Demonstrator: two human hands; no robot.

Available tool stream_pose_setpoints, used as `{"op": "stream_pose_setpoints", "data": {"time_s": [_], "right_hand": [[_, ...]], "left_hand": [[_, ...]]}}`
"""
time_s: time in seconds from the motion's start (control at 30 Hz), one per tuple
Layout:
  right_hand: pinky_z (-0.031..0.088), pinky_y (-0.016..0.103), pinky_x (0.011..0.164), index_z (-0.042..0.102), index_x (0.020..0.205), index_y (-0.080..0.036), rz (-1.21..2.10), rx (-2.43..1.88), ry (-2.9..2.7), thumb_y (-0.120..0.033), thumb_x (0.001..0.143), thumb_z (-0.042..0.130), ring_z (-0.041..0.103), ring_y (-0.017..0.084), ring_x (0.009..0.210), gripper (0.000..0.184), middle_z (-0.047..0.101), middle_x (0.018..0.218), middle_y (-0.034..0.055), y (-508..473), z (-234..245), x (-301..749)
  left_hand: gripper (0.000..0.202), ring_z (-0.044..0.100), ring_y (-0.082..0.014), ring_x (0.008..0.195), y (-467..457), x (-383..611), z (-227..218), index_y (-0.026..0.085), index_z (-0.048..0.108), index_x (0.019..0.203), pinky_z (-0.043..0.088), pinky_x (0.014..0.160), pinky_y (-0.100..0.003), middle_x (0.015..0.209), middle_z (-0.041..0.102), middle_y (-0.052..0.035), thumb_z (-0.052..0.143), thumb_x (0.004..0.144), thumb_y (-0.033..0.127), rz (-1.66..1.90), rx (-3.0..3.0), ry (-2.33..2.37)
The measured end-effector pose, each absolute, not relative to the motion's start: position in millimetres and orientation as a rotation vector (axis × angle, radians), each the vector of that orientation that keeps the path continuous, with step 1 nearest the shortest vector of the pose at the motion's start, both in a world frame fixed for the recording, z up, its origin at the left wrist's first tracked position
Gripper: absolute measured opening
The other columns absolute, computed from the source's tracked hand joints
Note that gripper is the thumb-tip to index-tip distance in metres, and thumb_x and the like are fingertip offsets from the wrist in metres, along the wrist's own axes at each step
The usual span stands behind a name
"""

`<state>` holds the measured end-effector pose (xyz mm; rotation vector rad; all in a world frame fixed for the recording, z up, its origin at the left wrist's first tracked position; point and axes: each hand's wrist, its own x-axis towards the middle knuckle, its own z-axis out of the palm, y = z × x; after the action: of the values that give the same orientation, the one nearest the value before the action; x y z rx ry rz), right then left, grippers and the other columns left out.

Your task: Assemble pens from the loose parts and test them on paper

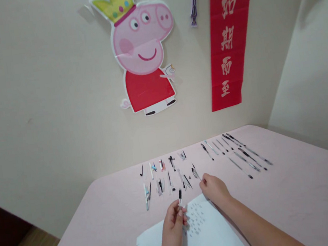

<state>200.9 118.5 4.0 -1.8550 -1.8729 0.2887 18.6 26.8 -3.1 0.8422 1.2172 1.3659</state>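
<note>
Pens (245,155) and loose parts (165,178) lie in rows on the pink counter (296,202). Left hand (173,221) pinches a black-tipped pen (180,197) upright over white paper (207,233). Right hand (215,188), fingers curled narrow, meets a thin part (195,173), grip unclear.

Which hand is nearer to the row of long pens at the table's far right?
Right. The right hand is left of the long pens, a little nearer the person; the left hand, holding a pen part, is farther left, at the white paper.

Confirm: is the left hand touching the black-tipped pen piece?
Touching. The head view shows the left hand pinching the black-tipped pen piece between its fingers, with the black tip sticking up above them.
</note>
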Motion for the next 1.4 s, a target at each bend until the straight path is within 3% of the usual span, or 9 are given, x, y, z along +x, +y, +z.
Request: {"op": "stream_pose_setpoints", "data": {"time_s": [0.17,0.27,0.37,0.83,1.07,1.3,1.4], "right_hand": [[0.035,0.022,0.047,0.047,0.065,-0.021,0.927,-1.323,-1.486,-0.028,0.072,0.049,0.049,0.012,0.047,0.011,0.056,0.056,-0.0027,122,1,192],[0.033,0.02,0.042,0.048,0.072,-0.019,1.343,-1.056,-1.245,-0.039,0.07,0.057,0.044,0.008,0.04,0.022,0.061,0.063,-0.0017,117,4,182],[0.032,0.019,0.042,0.051,0.074,-0.018,1.532,-0.904,-1.111,-0.043,0.067,0.067,0.045,0.006,0.041,0.031,0.063,0.063,-0.001,112,9,176],[0.03,0.021,0.047,0.055,0.071,-0.016,1.667,-0.867,-1.149,-0.048,0.061,0.075,0.046,0.007,0.044,0.04,0.06,0.059,-0.0019,105,17,177],[0.025,0.021,0.043,0.06,0.07,-0.016,1.569,-0.903,-1.268,-0.049,0.06,0.076,0.037,0.006,0.042,0.038,0.044,0.048,-0.0075,110,9,180],[0.025,0.022,0.044,0.07,0.073,-0.013,1.677,-0.9,-1.449,-0.05,0.063,0.073,0.034,0.003,0.044,0.039,0.067,0.081,0.0046,108,5,179],[0.024,0.022,0.044,0.071,0.075,-0.012,1.719,-0.883,-1.46,-0.05,0.064,0.073,0.031,0.003,0.042,0.04,0.065,0.069,0.0027,106,8,180]], "left_hand": [[0.044,0.058,-0.0141,0.066,24,17,-1,0.018,0.066,0.103,0.045,0.064,-0.025,0.08,0.068,-0.0052,0.074,0.066,0.042,1.326,0.893,1.269],[0.041,0.062,-0.0192,0.082,24,15,-3,0.018,0.068,0.1,0.047,0.072,-0.027,0.089,0.069,-0.0079,0.072,0.067,0.043,1.327,0.973,1.296],[0.036,0.063,-0.0226,0.087,24,14,-4,0.017,0.07,0.095,0.047,0.079,-0.032,0.095,0.07,-0.0097,0.071,0.069,0.041,1.347,1.074,1.347],[0.029,0.063,-0.0262,0.094,24,14,0,0.017,0.07,0.094,0.047,0.087,-0.039,0.098,0.071,-0.0111,0.059,0.074,0.034,1.305,1.361,1.498],[0.025,0.062,-0.0252,0.092,23,13,-2,0.018,0.067,0.097,0.047,0.083,-0.039,0.097,0.069,-0.0101,0.053,0.081,0.031,1.26,1.529,1.51],[0.024,0.061,-0.0244,0.089,21,11,-1,0.018,0.066,0.098,0.047,0.08,-0.037,0.095,0.067,-0.0098,0.05,0.083,0.029,1.227,1.6,1.482],[0.024,0.061,-0.0246,0.088,21,12,1,0.018,0.067,0.097,0.047,0.079,-0.037,0.094,0.067,-0.0097,0.051,0.083,0.029,1.232,1.579,1.479]]}}
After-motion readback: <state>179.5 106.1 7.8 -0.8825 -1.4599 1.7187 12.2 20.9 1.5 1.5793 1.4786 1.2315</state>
